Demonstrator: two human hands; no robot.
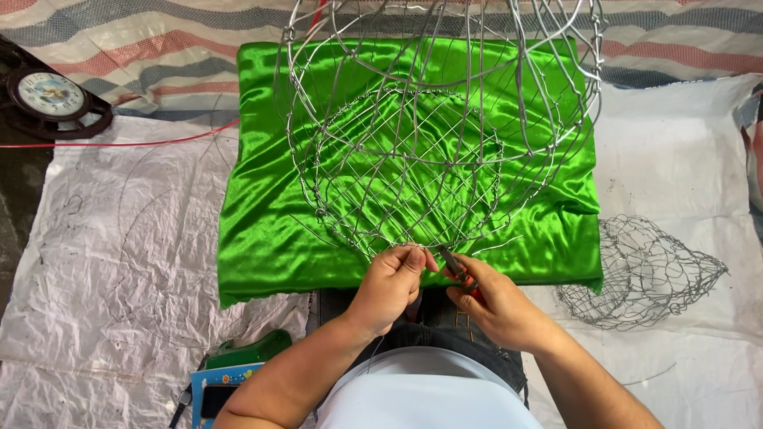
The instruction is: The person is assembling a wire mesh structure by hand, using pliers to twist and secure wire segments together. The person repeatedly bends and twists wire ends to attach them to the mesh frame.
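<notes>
Left hand (391,286) pinching the near rim of the big wire basket frame (413,159), which sits tilted on the green satin cushion (262,230); right hand (497,306) gripping red-handled pliers (457,266), tips right at that rim, with a smaller wire basket (644,274) lying off to the right on the white sheet (119,238)

Bare shiny metal wire basket frame (413,151); glossy green satin cloth (262,214); crinkled matt white plastic sheet (103,262).
</notes>
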